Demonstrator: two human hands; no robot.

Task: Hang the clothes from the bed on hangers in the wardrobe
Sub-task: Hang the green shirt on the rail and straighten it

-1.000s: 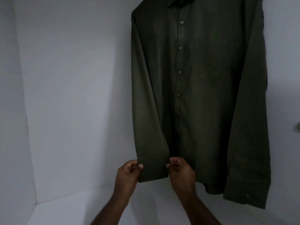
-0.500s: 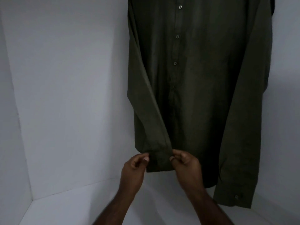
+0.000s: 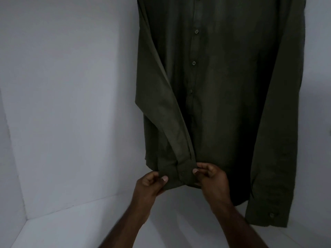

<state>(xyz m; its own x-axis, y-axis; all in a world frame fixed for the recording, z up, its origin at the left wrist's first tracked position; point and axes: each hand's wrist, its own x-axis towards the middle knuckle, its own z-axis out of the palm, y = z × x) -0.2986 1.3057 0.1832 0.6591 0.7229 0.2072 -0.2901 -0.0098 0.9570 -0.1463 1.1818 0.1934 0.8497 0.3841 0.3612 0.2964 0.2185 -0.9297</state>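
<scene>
While the shirt [image 3: 223,104] hangs in the wardrobe [image 3: 62,104], my left hand [image 3: 150,187] and right hand [image 3: 211,179] pinch its cuff [image 3: 180,174].

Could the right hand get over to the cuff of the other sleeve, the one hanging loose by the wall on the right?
Probably yes. The right hand now pinches the near cuff together with the left hand; once it lets go, nothing hangs between it and the loose cuff.

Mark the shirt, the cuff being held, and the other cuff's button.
shirt [image 3: 223,86], head view, chest panel beside the button strip.
held cuff [image 3: 180,173], head view, cuff fabric between both hands.
cuff button [image 3: 271,215], head view, on the free sleeve's cuff.
</scene>
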